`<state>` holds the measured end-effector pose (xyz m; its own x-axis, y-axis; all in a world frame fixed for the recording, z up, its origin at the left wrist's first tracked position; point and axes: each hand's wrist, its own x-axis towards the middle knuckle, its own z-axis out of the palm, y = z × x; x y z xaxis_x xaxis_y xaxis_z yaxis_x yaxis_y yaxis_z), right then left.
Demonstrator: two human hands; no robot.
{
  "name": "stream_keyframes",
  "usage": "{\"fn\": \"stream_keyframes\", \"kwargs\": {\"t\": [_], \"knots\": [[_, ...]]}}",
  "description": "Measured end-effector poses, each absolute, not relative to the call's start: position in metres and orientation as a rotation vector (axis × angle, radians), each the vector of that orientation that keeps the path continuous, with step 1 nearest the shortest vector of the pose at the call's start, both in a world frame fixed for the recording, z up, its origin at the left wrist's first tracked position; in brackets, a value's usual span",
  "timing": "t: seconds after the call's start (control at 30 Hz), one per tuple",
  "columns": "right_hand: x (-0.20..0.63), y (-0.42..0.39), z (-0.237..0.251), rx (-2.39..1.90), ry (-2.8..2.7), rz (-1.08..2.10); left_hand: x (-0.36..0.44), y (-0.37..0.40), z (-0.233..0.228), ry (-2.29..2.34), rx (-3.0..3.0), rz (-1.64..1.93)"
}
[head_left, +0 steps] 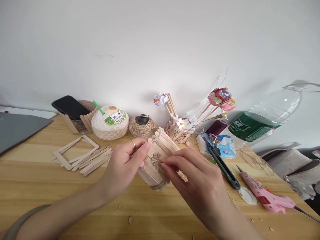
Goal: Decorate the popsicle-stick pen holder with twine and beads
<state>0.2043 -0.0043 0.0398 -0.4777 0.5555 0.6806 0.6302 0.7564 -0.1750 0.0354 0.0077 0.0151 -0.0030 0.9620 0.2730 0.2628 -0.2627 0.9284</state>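
Tilted above the wooden table is a craft-stick holder (pixel 160 146) with rounded stick ends and a beaded trim at its upper edge. My left hand (pixel 126 161) grips it from the left, thumb near the trim. On its front face sits a brown twine flower (pixel 156 159); another flower with a pink centre (pixel 142 164) is partly covered by my left hand. My right hand (pixel 197 180) pinches at the right edge of the twine flower, thumb and forefinger together. Whether a petal or a loose twine end is between those fingertips is too small to tell.
Behind stand a white coconut (pixel 110 123), a twine ball (pixel 142 126) and a decorated pen holder (pixel 180 131). Loose craft sticks (pixel 95 160) lie left. Rightward are a utility knife (pixel 221 163), a pink glue gun (pixel 267 193) with a cord, and a large plastic bottle (pixel 265 116).
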Motion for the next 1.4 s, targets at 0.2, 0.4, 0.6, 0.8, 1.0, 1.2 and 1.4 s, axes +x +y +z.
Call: {"fn": "stream_keyframes", "kwargs": {"t": [0.2,0.4,0.6,0.8,1.0,1.2,1.4], "knots": [[0.206,-0.005,0.041,-0.863,-2.223,-0.088,0.035,0.007,0.015,1.3,1.556,1.313],[0.213,-0.006,0.043,-0.774,-2.186,0.016,0.035,0.008,0.016,1.305,1.578,1.328],[0.215,-0.002,0.043,-0.776,-2.243,-0.111,0.035,0.006,0.017,1.277,1.597,1.324],[0.213,-0.001,0.042,-0.767,-2.292,-0.134,0.034,0.004,0.017,1.276,1.588,1.313],[0.213,-0.003,0.049,-0.761,-2.172,0.127,0.034,0.003,0.019,1.288,1.563,1.28],[0.213,0.0,0.049,-0.776,-2.241,0.007,0.034,0.002,0.019,1.314,1.555,1.284],[0.215,0.0,0.047,-0.759,-2.33,-0.149,0.035,0.002,0.019,1.296,1.571,1.278]]}}
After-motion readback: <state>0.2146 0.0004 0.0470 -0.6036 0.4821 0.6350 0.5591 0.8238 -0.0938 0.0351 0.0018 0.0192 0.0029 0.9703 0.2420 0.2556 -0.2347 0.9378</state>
